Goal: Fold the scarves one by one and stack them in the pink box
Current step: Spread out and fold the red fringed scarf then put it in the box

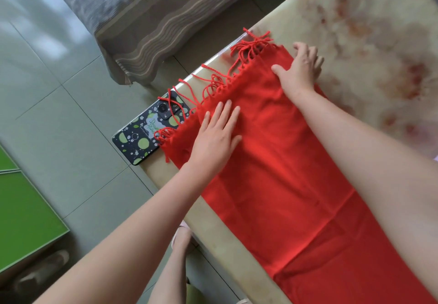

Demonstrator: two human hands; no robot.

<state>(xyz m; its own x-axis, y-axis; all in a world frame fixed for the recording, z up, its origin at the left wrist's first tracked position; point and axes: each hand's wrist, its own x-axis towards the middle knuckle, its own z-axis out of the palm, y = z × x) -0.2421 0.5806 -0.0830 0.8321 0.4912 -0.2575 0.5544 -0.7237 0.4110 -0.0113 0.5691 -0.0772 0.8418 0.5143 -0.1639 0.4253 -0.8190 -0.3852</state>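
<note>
Both hands press on one red scarf (272,161), which is spread lengthwise along the near edge of the bench (367,31), a pale top with a blurred reddish flower pattern. The left hand (213,137) lies flat on the cloth with its fingers straight and close together, pointing toward the fringe (213,85); it grips nothing. The right hand (299,70) rests at the scarf's far corner, thumb spread wide on the red cloth and fingers lightly bent over the cloth's edge; no pinch shows, so it looks to be pressing down rather than holding. The twisted red tassels of the fringe trail over the bench's end, and a few lie across a phone (142,135) in a black case with green dots, which sits at the bench corner, just beside the scarf. Beyond the bench are a grey tiled floor (71,104), a grey striped cover (132,19) and a green panel (21,209).
</note>
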